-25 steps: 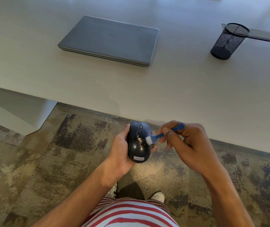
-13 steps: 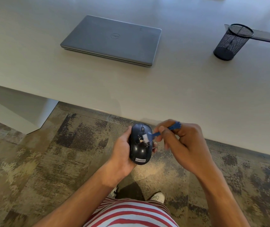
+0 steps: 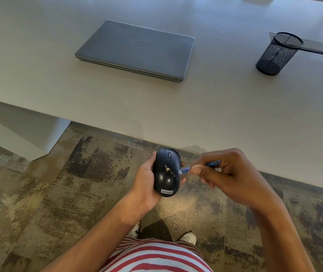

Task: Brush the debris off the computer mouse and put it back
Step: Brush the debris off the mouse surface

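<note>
So the glossy black Lenovo wireless computer mouse (image 3: 167, 172) is off the worktop right now, held out over the mottled brown-and-grey carpet floor (image 3: 58, 185) just in front of the worktop's near edge. The left hand (image 3: 147, 181) is wrapped around it from the left side, thumb along one flank and fingertips peeking out on the other. There's a patch of pale crumbs and specks of debris (image 3: 169, 170) on the middle of its back, a bit right of centre.

The right hand (image 3: 229, 175) is pinched tight on a small blue plastic brush (image 3: 188, 170), and the brush's head is touching the right edge of the mouse, right beside the debris. That hand is a bit motion-blurred, so the bristles are hard to make out.

Up on the pale grey worktop (image 3: 215, 118) there's a closed grey Dell laptop (image 3: 137, 49) sitting flat, and well off to its right a black wire-mesh pen cup (image 3: 279, 53) standing upright. Looking through the mesh and the open top, I can't see anything in it.

Red-and-white striped shirt (image 3: 156, 256) at the bottom edge, with white shoes (image 3: 189, 237) poking out below.
</note>
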